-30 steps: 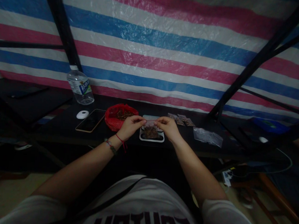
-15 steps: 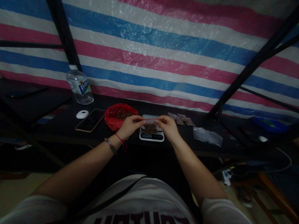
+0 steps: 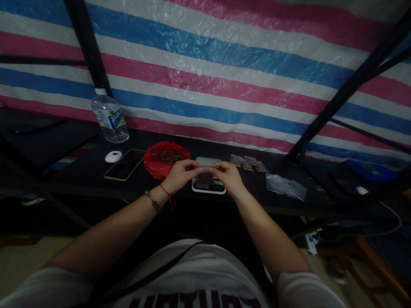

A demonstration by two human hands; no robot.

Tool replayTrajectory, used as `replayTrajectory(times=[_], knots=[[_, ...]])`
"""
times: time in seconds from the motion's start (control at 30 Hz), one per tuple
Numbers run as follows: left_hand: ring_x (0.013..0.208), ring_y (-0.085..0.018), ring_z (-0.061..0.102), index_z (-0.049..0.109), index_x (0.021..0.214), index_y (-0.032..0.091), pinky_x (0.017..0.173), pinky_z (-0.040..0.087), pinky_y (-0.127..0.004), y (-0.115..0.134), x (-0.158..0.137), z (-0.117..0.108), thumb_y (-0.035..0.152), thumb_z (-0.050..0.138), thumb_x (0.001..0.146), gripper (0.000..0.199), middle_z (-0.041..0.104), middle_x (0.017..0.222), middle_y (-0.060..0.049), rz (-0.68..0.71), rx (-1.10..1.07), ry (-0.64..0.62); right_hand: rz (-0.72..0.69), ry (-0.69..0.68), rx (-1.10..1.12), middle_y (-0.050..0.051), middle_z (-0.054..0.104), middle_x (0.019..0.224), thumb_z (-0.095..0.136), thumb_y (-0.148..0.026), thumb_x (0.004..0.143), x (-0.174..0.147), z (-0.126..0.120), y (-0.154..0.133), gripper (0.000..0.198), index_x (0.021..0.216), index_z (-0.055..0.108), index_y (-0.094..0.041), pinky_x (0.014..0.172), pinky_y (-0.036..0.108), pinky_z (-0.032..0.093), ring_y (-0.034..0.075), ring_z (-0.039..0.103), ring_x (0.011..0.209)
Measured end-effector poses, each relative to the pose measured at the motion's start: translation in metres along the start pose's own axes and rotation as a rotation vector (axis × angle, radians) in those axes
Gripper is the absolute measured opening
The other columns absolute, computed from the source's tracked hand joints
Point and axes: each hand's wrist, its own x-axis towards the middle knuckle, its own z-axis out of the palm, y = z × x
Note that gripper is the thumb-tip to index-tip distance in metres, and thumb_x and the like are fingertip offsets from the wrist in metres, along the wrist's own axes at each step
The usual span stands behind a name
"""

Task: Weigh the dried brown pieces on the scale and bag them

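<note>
Between my two hands hangs a small clear zip bag (image 3: 204, 177) with brown bits in its lower part. My left hand (image 3: 185, 171) pinches the left end of its top edge, and my right hand (image 3: 225, 174) pinches the right end. Right beneath the bag is a white kitchen scale (image 3: 208, 190), its dark display partly covered; I cannot tell whether the bag touches it. Left of the scale sits an open red plastic bag (image 3: 153, 166) holding brown pieces. Several filled small bags (image 3: 249, 164) lie right of my right hand, beside a stack of clear bags (image 3: 285, 187).
A phone (image 3: 124, 164), a white oval case (image 3: 113, 156) and a large clear bottle (image 3: 110, 117) are on the dark table's left side. Black metal posts (image 3: 323, 114) slant up at both sides before a striped plastic sheet (image 3: 210, 71). A white power strip (image 3: 311, 242) hangs low on the right.
My hands have drawn slightly closer together along the bag's top edge. The bag has shifted a little towards me over the scale's display.
</note>
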Motion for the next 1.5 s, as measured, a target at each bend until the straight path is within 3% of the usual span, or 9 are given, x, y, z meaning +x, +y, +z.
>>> replayTrajectory(times=[0.23,0.63,0.87,1.1,1.17,1.27,1.33,1.4,1.5], knots=[[0.071,-0.016,0.063,0.068,0.078,0.015,0.069,0.051,-0.027,0.005,-0.003,0.001,0.040,0.067,0.071,0.026,0.070,0.077,-0.003,0.024,0.049,-0.026,0.053,-0.029,0.044,0.004,0.069,0.072,0.070,-0.039,0.069,-0.005,0.009,-0.009,0.023,0.077,0.071,-0.017,0.061,0.027,0.048,0.016,0.062,0.064],[0.070,-0.016,0.062,0.069,0.079,0.014,0.066,0.048,-0.026,0.005,-0.001,-0.003,0.039,0.063,0.075,0.025,0.069,0.076,-0.004,0.093,0.207,-0.039,-0.002,-0.070,-0.003,0.004,0.072,0.076,0.069,-0.034,0.070,-0.004,0.008,-0.015,0.016,0.076,0.074,-0.020,0.067,0.028,0.049,0.017,0.065,0.071],[0.067,-0.016,0.060,0.069,0.071,0.014,0.065,0.046,-0.026,0.005,0.005,-0.012,0.042,0.072,0.064,0.028,0.068,0.071,-0.004,0.013,0.100,0.042,0.031,0.041,-0.048,0.004,0.070,0.067,0.073,-0.036,0.066,0.001,-0.003,-0.012,0.020,0.068,0.073,-0.016,0.060,0.025,0.045,0.016,0.062,0.063],[0.061,-0.014,0.057,0.071,0.067,0.014,0.062,0.044,-0.026,0.005,0.007,-0.015,0.039,0.079,0.057,0.028,0.067,0.066,-0.004,-0.108,-0.079,0.091,-0.002,0.004,0.036,0.004,0.072,0.083,0.062,-0.043,0.078,-0.002,0.000,-0.010,0.028,0.085,0.072,-0.018,0.070,0.028,0.049,0.018,0.065,0.077],[0.061,-0.014,0.058,0.071,0.070,0.013,0.062,0.045,-0.027,0.002,0.008,-0.013,0.041,0.078,0.058,0.031,0.067,0.067,-0.004,-0.122,-0.132,0.125,0.002,-0.051,0.086,0.005,0.071,0.094,0.065,-0.042,0.075,-0.004,0.007,-0.008,0.031,0.097,0.069,-0.020,0.074,0.029,0.050,0.018,0.065,0.083],[0.067,-0.016,0.061,0.072,0.077,0.012,0.066,0.048,-0.028,0.002,0.008,-0.011,0.041,0.078,0.060,0.034,0.069,0.074,-0.007,-0.113,-0.138,0.099,0.021,-0.146,0.107,0.005,0.070,0.095,0.073,-0.036,0.067,-0.002,0.012,-0.005,0.035,0.097,0.067,-0.019,0.079,0.032,0.051,0.018,0.066,0.084],[0.075,-0.019,0.064,0.072,0.089,0.013,0.072,0.050,-0.031,0.005,0.010,-0.015,0.040,0.078,0.060,0.041,0.071,0.085,-0.009,-0.090,-0.118,0.026,0.052,-0.098,0.149,0.004,0.071,0.089,0.072,-0.036,0.066,0.005,0.004,-0.002,0.033,0.093,0.065,-0.018,0.077,0.032,0.052,0.018,0.066,0.080],[0.084,-0.022,0.065,0.067,0.104,0.014,0.077,0.051,-0.034,0.006,0.014,-0.028,0.040,0.077,0.061,0.052,0.071,0.094,-0.010,-0.060,-0.073,-0.017,0.068,0.042,0.227,0.003,0.070,0.086,0.071,-0.039,0.067,0.018,-0.016,0.004,0.036,0.095,0.061,-0.018,0.073,0.032,0.054,0.017,0.066,0.076],[0.087,-0.022,0.065,0.066,0.108,0.015,0.080,0.051,-0.034,0.003,0.023,-0.062,0.044,0.067,0.070,0.047,0.071,0.097,-0.009,-0.010,0.173,0.085,0.082,0.289,0.209,0.003,0.069,0.086,0.067,-0.044,0.069,0.044,-0.063,0.022,0.040,0.097,0.058,-0.018,0.066,0.030,0.053,0.016,0.066,0.072]])
